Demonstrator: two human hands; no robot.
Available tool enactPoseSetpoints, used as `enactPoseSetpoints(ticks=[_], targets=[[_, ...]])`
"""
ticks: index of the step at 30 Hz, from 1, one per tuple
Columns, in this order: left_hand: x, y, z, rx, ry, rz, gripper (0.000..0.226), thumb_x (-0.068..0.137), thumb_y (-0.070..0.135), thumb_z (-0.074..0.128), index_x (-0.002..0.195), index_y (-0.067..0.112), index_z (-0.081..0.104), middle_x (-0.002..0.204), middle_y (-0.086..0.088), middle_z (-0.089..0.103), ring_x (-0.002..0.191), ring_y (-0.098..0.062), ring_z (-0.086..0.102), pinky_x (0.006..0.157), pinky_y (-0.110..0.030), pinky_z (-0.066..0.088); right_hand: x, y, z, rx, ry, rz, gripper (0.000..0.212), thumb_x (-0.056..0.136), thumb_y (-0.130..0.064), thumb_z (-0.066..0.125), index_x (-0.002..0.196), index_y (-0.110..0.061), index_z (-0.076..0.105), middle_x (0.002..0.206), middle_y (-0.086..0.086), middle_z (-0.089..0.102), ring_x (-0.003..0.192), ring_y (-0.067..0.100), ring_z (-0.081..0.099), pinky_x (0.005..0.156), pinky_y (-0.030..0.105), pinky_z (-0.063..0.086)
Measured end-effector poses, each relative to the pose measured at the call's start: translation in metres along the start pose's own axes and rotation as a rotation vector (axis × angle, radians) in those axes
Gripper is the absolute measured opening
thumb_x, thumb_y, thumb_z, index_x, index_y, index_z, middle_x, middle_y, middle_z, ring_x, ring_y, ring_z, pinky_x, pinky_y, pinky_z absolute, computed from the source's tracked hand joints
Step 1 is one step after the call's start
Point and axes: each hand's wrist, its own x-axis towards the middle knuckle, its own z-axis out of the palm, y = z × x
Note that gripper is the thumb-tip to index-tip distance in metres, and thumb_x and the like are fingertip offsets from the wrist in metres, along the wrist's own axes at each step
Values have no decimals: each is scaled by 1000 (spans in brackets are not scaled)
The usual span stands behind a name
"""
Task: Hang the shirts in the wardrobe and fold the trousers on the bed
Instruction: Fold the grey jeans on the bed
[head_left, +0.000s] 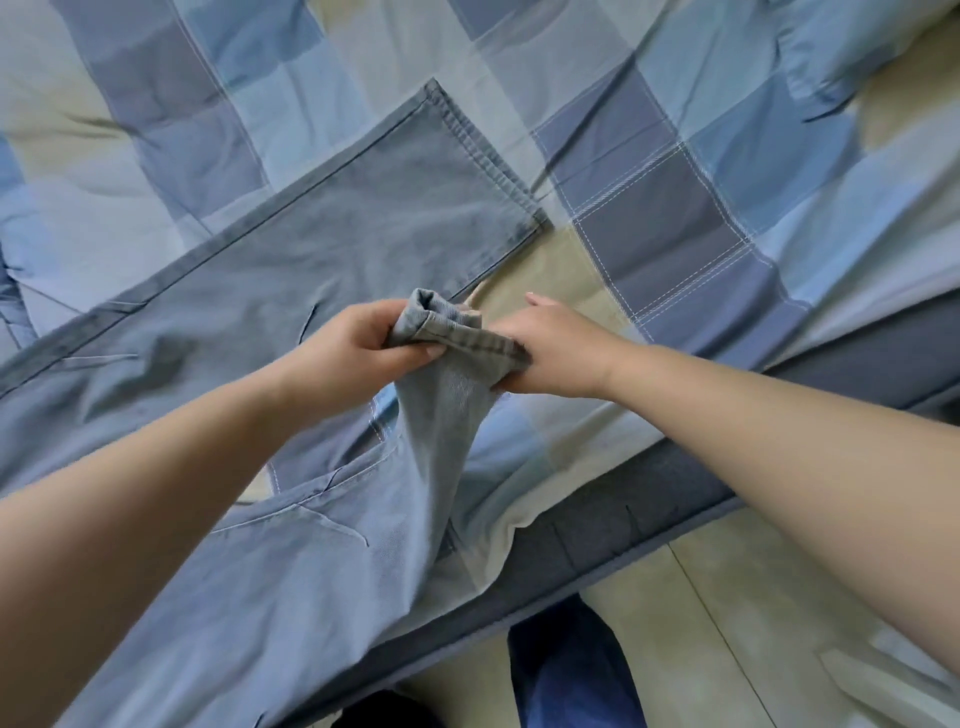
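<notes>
Both hands grip the cuff of one trouser leg: the left hand (358, 345) has fingers and thumb curled round the bunched hem, and the right hand (550, 353) pinches the same hem from the other side, so the cuff is lifted off the bed between them. The trousers (291, 545), grey-blue, lie across the near edge of the bed (857, 364); the held leg rises from that edge to the hands. Past the hands, the other leg (395, 218) lies flat and fairly smooth on the checked bedspread (654, 208), running from the left toward the middle, its hem pointing to the far side.

Judging by this, the trousers are spread out but not yet folded; the lifted leg looks about to be laid over the flat one, so the folding has barely begun. No shirts or wardrobe show, so that part of the task cannot be judged. The waistband is cut off at the lower left, and the arms cover part of the cloth.
</notes>
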Motion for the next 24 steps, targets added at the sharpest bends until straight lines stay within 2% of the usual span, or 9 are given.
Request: enactPoseSetpoints(ticks=[2,4,6,10,13,15,17,20,24], targets=[[2,2,-1,77,119,-13,18,88,15,61,102,23,70,113,8,70,105,0,59,101,-23,45,-12,8,5,67,24,74,23,85,-31,65,70,-31,47,70,-15,52,88,15,57,111,38,26],[5,7,-1,170,307,-21,24,93,10,57,90,30,69,92,10,71,86,2,58,84,-12,47,-30,16,11,232,139,177,24,87,-33,64,71,-23,48,66,-8,52,72,15,52,79,29,41],[12,19,4,308,441,-18,34,94,5,52,86,35,67,75,20,67,75,2,60,66,-5,41,-52,24,16,354,275,301,29,88,-33,63,68,-22,45,61,-6,47,61,14,45,57,25,33],[50,42,17,725,430,77,22,94,12,49,100,16,70,86,-6,67,87,-29,58,66,-27,34,-93,35,11,752,357,464,8,85,-26,68,81,-24,61,73,-9,65,66,5,57,67,22,44],[88,53,29,585,402,-14,24,96,7,40,101,12,63,90,-11,59,75,-32,61,65,-29,49,-122,46,10,1091,224,481,22,84,-8,67,100,-23,62,91,-7,73,80,5,67,74,18,53],[107,57,39,488,362,-66,27,97,4,35,100,16,60,94,-9,55,74,-31,65,69,-40,59,-136,53,12,1048,200,553,17,86,-9,65,94,-23,62,77,-16,72,73,-3,65,65,10,49],[122,56,51,499,313,-39,27,96,2,36,97,16,59,91,-9,55,78,-33,66,73,-45,59,-143,61,10,834,302,650,6,87,-25,67,81,-25,63,65,-19,67,63,-6,61,57,11,43],[137,47,64,485,320,-48,29,95,5,41,110,14,64,95,-4,58,87,-27,63,78,-34,55,-143,80,18,671,488,814,20,85,-34,68,78,-16,66,67,-6,62,58,3,55,51,17,39],[140,20,71,368,329,-159,36,94,7,48,128,17,58,121,-2,62,101,-15,58,84,-21,44,-143,102,57,655,509,1004,20,84,-22,69,100,-12,62,86,4,63,88,23,62,75,29,46]])
